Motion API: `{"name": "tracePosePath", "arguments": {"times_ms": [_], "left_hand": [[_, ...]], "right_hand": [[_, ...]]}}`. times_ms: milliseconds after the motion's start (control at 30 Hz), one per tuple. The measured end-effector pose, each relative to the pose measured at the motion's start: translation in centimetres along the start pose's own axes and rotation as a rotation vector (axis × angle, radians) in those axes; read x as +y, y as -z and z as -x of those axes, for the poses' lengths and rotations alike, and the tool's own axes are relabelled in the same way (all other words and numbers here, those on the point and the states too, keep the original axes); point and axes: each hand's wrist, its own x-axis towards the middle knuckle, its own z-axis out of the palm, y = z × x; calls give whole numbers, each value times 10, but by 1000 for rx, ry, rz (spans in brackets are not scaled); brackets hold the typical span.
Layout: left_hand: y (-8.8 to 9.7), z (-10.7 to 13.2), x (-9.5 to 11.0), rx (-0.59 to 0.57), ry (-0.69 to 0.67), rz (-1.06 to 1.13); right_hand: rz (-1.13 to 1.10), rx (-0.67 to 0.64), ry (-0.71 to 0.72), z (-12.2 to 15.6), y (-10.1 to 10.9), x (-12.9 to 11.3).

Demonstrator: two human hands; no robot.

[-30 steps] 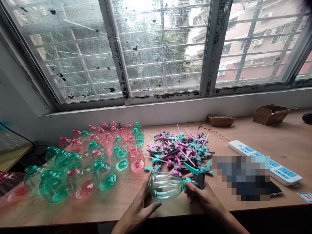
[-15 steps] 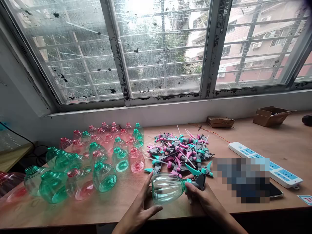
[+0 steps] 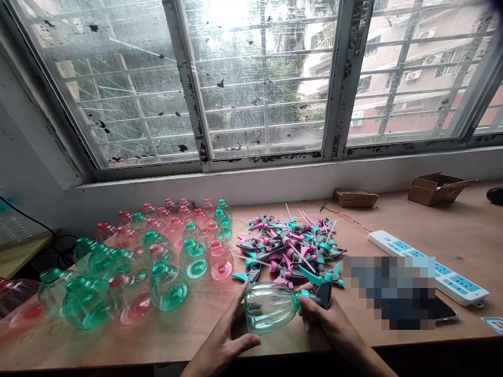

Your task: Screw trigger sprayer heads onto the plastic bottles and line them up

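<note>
Leftward of the grip stand red and green bottles (image 3: 159, 256); the left hand (image 3: 223, 335), spread apart, cups the base of a sideways pale-green bottle (image 3: 271, 309); the right hand (image 3: 334, 320) clamps its spray head (image 3: 324, 291); farther right lies a power strip (image 3: 444, 275).

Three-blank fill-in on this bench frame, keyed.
1. The pale-green transparent plastic bottle has its base towards the left hand and its neck towards the ____ one.
2. The grouped pink and green transparent plastic bottles are to the ____ of the pile of pink, teal and grey plastic spray heads in this view.
3. The long white plastic power strip has ____ socket panels.

Missing words: right; left; blue.
</note>
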Motion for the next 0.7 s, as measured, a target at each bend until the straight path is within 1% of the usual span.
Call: {"name": "tracePosePath", "arguments": {"times_ms": [133,267,500,700], "left_hand": [[-4,2,4,34,-23,-15],[-5,2,4,13,-36,-9],[1,3,-2,-9,-24,-27],[-3,1,3,-13,-15,36]], "right_hand": [[-4,-14,11,-1,1,2],[-11,-4,11,-2,1,3],[13,-25,9,-2,3,5],[43,-58,-1,-3,7,10]]}}
